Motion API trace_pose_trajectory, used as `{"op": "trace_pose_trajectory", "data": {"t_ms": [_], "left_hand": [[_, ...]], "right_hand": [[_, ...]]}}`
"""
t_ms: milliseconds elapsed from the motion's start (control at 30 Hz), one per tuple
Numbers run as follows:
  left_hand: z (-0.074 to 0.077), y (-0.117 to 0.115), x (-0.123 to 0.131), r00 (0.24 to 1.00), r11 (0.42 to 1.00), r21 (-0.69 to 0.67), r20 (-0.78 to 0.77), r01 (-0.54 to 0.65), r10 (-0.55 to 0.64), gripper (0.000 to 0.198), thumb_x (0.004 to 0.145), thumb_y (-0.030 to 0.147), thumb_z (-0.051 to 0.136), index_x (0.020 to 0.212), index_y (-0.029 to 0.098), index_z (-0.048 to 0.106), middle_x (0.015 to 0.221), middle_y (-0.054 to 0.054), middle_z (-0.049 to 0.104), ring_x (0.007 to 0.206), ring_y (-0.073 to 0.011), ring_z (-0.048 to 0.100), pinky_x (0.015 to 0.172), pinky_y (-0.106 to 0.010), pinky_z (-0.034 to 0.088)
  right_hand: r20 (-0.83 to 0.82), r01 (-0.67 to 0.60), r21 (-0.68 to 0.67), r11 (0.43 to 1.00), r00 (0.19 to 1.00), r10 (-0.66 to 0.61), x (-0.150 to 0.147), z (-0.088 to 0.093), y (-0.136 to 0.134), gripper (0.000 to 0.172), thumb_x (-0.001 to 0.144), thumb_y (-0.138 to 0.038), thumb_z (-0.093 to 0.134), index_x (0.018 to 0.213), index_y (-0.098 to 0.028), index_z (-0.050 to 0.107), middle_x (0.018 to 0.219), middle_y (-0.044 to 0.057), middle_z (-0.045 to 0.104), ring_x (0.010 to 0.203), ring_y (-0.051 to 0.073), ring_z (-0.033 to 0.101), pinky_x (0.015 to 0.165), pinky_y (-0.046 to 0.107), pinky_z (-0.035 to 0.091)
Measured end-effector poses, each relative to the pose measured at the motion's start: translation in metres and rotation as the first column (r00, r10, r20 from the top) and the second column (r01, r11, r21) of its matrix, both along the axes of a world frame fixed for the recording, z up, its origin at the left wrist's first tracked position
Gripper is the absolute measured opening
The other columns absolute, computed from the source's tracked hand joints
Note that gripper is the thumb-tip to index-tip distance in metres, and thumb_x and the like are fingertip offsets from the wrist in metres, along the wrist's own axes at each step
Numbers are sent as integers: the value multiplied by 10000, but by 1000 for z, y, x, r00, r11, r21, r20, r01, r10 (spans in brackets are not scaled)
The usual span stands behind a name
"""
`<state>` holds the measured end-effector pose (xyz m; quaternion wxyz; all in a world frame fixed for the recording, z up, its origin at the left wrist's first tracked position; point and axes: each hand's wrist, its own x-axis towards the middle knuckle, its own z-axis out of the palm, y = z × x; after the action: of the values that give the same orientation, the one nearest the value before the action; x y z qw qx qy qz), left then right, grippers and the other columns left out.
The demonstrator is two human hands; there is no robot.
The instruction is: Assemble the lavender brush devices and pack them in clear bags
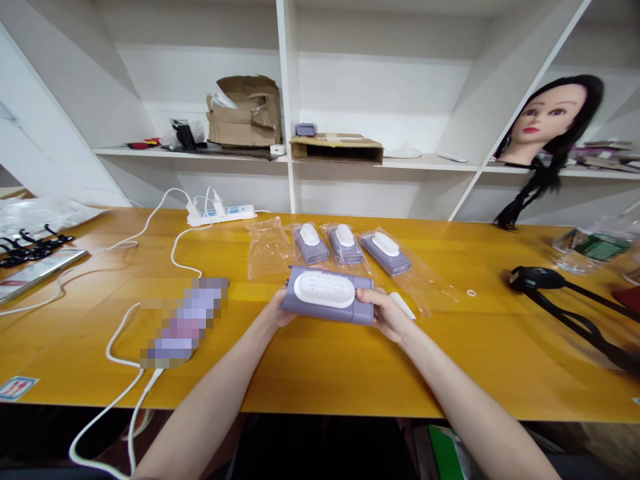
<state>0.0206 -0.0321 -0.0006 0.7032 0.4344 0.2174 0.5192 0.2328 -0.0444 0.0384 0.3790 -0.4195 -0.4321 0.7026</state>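
Both hands hold a lilac plastic handheld device (327,297) with a white oval bristle brush head (324,289) on top. My left hand (280,309) grips its left end, the fingers mostly hidden behind it. My right hand (386,313) wraps its right end. Just beyond that hand lies a small white plastic piece (403,305). Three similar lilac devices (311,245) in clear plastic bags lie in a row on the table, beyond my hands.
The wooden table (320,373) carries a white power strip (221,215) with white cables, a pixelated blurred object (183,323), a loose clear bag (269,249), and a black strap device (537,279) at right. Shelves behind hold cardboard and a mannequin head (550,120).
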Motion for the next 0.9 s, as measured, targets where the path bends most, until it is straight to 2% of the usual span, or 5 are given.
{"op": "trace_pose_trajectory", "data": {"t_ms": [200,367,500,633,900], "left_hand": [[6,-2,0,1000,1000,-8,-18,-3,3,605,572,307,633,1162,177,605,1081,-88,687,1124,-323,560,962,-403,428],[10,-3,0,1000,1000,2,-30,-2,2,629,547,299,636,1163,181,601,1087,-82,684,1104,-329,571,939,-403,448],[9,-2,0,1000,1000,13,-25,-18,18,639,555,291,637,1181,172,588,1104,-93,675,1108,-326,568,936,-400,451],[8,-2,0,999,999,39,-34,-8,9,626,552,252,643,1172,176,598,1139,-91,658,1108,-322,566,921,-392,462],[10,-6,7,997,997,-19,-44,-69,68,591,535,203,674,1124,184,624,1066,-79,685,1090,-300,580,900,-370,471]], "right_hand": [[0,-1,67,998,1000,1,-1,-8,3,294,535,-375,743,708,-150,667,548,-31,577,420,41,314,384,178,144],[16,-21,47,999,1000,20,1,-7,1,338,552,-417,749,777,-179,661,613,-18,602,517,87,449,437,184,289],[94,16,9,1000,995,-17,2,-4,-1,383,558,-499,742,769,-194,644,556,-43,555,502,83,443,457,185,312],[110,28,9,1000,994,-29,3,-1,-1,391,581,-492,743,837,-210,653,683,-24,637,621,113,546,595,222,420],[52,75,32,997,996,-77,-1,3,-3,394,602,-483,711,864,-192,672,684,1,656,639,147,556,594,248,413]]}}
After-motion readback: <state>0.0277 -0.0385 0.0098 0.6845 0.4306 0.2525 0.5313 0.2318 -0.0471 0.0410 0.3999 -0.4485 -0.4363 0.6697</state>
